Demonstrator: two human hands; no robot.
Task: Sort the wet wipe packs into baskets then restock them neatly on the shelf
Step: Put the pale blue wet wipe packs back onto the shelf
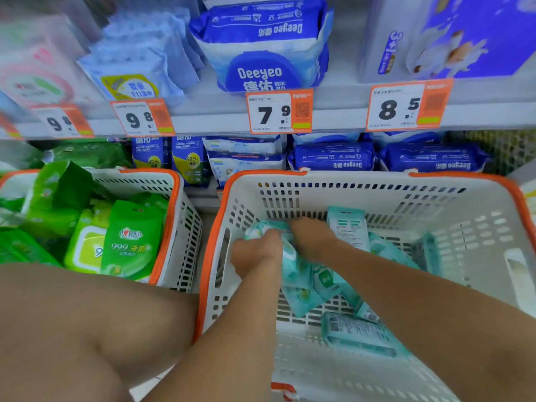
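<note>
Down at six o'clock, both bare forearms reach into the white slotted plastic basket with the orange rim (pixel 216 227). The left hand (pixel 256 252) is curled tight round a bunch of soft teal wet wipe packs (pixel 301 274), and the right hand (pixel 311 236), just beside it at one o'clock, presses its fingers down into the same bundle; how far they curl under, I can't tell. More teal packs lie loose on the basket floor, one flat at five o'clock (pixel 358 335), one propped upright against the back wall (pixel 348 227).

These look light and squashy: film wrappers that crumple in the grip and may well slide against each other. Best taken across the flat faces, not by a corner, or a stack could fan out and slip.

Out at nine o'clock, a second white basket with an orange rim (pixel 174 198) is heaped with green wet wipe packs (pixel 132 242).

Further off at twelve, the lower shelf holds blue Deeyeo packs (pixel 330 158) lying sideways. Above them, the grey shelf edge (pixel 208 120) carries orange-and-white price tags (pixel 278 111), with more blue packs (pixel 261 47) stacked on top.
</note>
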